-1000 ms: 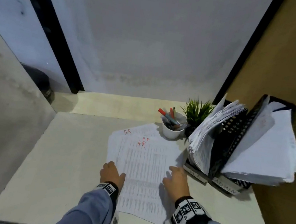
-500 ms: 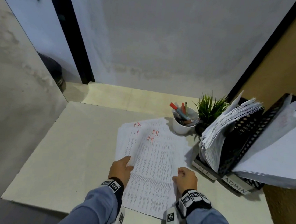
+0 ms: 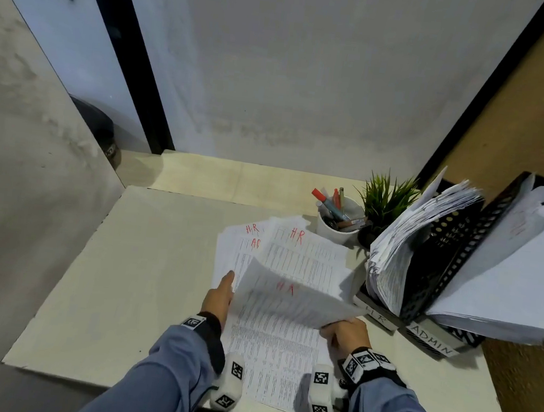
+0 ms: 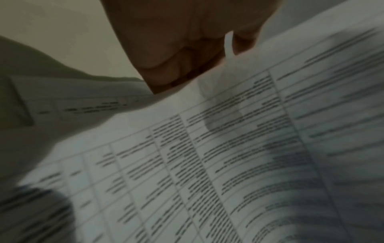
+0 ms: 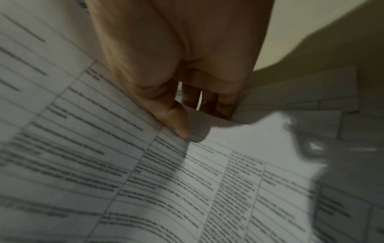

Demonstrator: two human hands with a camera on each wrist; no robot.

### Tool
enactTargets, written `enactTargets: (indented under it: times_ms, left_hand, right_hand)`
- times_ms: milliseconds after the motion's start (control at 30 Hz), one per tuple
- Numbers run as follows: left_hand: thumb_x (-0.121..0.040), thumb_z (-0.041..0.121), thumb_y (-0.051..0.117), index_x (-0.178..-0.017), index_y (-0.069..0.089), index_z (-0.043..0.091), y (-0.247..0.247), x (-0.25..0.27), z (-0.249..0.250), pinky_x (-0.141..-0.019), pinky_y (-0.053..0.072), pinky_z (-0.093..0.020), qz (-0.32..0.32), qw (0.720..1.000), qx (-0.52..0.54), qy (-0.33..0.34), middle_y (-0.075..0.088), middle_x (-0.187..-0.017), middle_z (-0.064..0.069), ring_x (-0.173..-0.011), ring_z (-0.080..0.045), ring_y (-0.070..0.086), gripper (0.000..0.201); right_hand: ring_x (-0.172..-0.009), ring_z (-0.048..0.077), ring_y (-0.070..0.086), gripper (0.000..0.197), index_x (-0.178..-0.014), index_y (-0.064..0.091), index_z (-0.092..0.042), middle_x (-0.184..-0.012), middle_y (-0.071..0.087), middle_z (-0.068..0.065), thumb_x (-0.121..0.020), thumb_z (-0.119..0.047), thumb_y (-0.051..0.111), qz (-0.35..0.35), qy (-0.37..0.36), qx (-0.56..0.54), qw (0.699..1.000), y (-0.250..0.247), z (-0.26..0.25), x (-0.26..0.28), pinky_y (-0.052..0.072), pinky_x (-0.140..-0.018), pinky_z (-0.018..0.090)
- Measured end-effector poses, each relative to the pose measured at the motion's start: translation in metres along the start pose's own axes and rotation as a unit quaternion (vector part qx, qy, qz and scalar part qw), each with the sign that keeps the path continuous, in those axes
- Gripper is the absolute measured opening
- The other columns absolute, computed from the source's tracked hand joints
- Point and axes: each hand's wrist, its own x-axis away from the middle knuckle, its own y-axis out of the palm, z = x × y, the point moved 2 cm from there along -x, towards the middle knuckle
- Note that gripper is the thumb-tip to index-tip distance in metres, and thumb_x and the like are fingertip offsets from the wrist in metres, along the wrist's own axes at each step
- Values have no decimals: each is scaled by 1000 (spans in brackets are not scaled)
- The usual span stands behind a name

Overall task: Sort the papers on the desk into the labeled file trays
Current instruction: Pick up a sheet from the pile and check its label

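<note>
A loose pile of printed sheets (image 3: 305, 259) lies on the desk, some marked "HR" in red. One sheet with red "HR" writing (image 3: 287, 301) is lifted and curved above the pile. My right hand (image 3: 344, 334) pinches its right edge, with the thumb (image 5: 178, 129) on top and the fingers beneath. My left hand (image 3: 219, 297) is at the sheet's left edge; a strip of paper shows between its fingers (image 4: 187, 65). To the right stands a black mesh file rack (image 3: 444, 244) stuffed with paper, its trays labeled "HR" (image 3: 376, 314) and "ADMIN" (image 3: 430, 345).
A white cup of pens (image 3: 337, 227) and a small green plant (image 3: 387, 197) stand behind the pile, beside the rack. The pale desk top (image 3: 155, 277) stretches to the left. A brown wall (image 3: 540, 133) closes the right side.
The top sheet lay flat under both hands; now its right side is raised off the pile in my right hand. The head view has moved closer.
</note>
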Motion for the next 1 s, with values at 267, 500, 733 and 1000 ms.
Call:
enactTargets:
  times_ms: [267,500,733,1000]
  left_hand:
    - [-85,1,48,-113,53,22,13,7,18,-89,52,-41,-18,981,-133,142,59,-111,1,-102,-28,60,36]
    - [-96,17,39,-97,60,19,12,12,23,-74,49,-25,-64,956,-237,160,65,-98,-1,-85,-15,60,21]
    - [-87,-10,39,-51,48,10,6,16,14,-39,35,-12,-34,980,-145,129,49,-50,0,-46,-10,41,42]
    - [-72,-27,24,-45,51,6,-4,26,5,-68,49,-20,-66,992,-71,78,66,-59,-10,-61,-12,62,50]
  right_hand:
    - [-71,26,43,26,-45,54,-9,-68,49,11,-34,15,52,-19,38,-8,999,-12,13,-13,33,-67,33]
    - [-80,38,65,27,-80,66,12,-84,69,26,-55,21,60,-101,8,-47,994,-8,-6,2,54,-78,44]
    - [-82,30,57,25,-53,67,-4,-72,64,14,-52,20,63,-42,-23,35,998,-8,-5,3,50,-79,42]
    - [-73,24,53,24,-68,61,-1,-67,57,8,-65,22,57,25,-34,-34,999,-18,-12,7,44,-63,30]
